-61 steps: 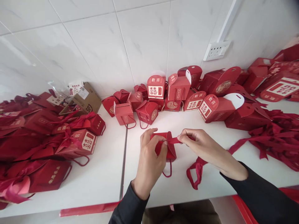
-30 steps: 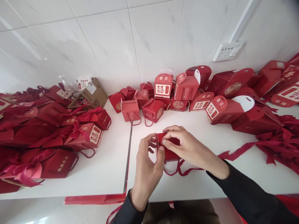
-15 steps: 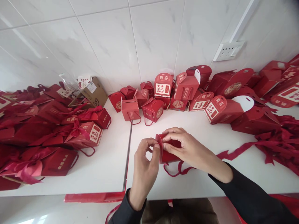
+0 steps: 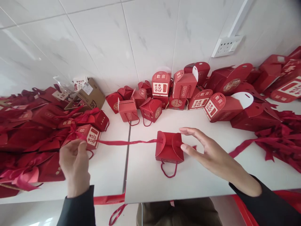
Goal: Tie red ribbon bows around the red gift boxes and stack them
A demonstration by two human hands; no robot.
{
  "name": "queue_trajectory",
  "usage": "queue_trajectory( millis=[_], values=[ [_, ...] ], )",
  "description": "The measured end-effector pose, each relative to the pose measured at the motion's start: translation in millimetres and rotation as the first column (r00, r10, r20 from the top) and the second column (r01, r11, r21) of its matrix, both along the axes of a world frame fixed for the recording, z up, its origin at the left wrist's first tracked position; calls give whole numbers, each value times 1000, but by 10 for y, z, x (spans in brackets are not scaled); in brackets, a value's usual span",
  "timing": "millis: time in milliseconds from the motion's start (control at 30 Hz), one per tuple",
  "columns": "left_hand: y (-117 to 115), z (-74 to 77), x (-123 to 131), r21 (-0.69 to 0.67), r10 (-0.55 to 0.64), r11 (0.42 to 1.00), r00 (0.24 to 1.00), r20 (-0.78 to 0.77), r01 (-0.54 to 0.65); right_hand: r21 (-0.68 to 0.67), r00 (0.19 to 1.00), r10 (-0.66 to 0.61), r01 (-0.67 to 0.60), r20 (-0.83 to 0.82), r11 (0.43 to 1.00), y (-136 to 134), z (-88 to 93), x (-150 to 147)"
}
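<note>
A small red gift box [image 4: 168, 147] with a twisted cord handle sits on the white table in front of me. From a hole in its left flap a dark red ribbon [image 4: 127, 142] runs out to the left, stretched nearly straight. My left hand [image 4: 74, 163] pinches the far end of this ribbon, out by the finished boxes. My right hand [image 4: 199, 146] is open at the box's right side, thumb and fingers apart, close to its edge. A short ribbon tail shows behind the right hand.
Bow-tied red boxes [image 4: 50, 131] are heaped on the left. More boxes [image 4: 185, 84] line the tiled wall, several standing behind the middle one. Loose ribbons [image 4: 282, 138] lie piled at the right. A brown carton [image 4: 92, 94] stands at the back left. A seam divides the tables.
My left hand has moved far left, drawing the ribbon out through the box flap. My right hand has let go of the box and opened, shifting slightly right.
</note>
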State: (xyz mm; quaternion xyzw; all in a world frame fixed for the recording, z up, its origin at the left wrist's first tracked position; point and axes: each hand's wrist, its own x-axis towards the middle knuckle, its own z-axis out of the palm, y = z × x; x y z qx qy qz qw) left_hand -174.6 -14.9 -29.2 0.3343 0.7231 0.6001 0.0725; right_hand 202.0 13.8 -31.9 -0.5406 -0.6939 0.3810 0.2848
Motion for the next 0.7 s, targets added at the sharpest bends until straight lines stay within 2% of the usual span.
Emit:
queue_trajectory(
  millis=[67,100,133,167,200,233,267,300,333,400,500,600,700],
  values=[
    [-74,-39,83,-16,75,997,995,-70,-76,-24,1000,-2,2,27,1000,-42,-62,36],
    [-113,-69,196,-40,56,997,995,-79,-59,-36,999,-1,2,35,999,-56,-90,41],
    [-148,-104,344,-120,-63,991,996,-67,55,-46,999,-5,7,39,999,-63,-114,41],
    [-174,-145,515,-204,-230,954,973,-23,220,-51,999,-16,18,41,999,-65,-135,38],
    [-189,-187,694,-284,-412,866,909,58,411,-53,999,-28,31,43,998,-61,-151,34],
    [-189,-228,867,-330,-522,780,843,127,533,-53,998,-38,40,45,998,-54,-163,33],
    [-175,-266,1025,-342,-586,717,791,176,607,-52,998,-38,41,47,998,-45,-172,33],
    [-150,-297,1159,-335,-621,682,757,205,650,-53,998,-30,32,51,998,-37,-179,37],
    [-116,-319,1267,-318,-631,673,742,224,668,-55,998,-17,20,54,998,-29,-185,43],
    [-35,-337,1408,-256,-619,697,743,256,669,-63,999,-5,8,50,998,-21,-201,58],
    [90,-307,1498,-122,-618,725,718,320,678,-68,1000,0,0,1,998,-21,-232,68],
    [204,-260,1553,2,-681,696,658,321,718,-102,996,59,-65,-60,993,-25,-241,59],
    [294,-238,1606,64,-714,672,622,323,738,-127,995,88,-94,-47,987,-25,-212,71]
  ],
)
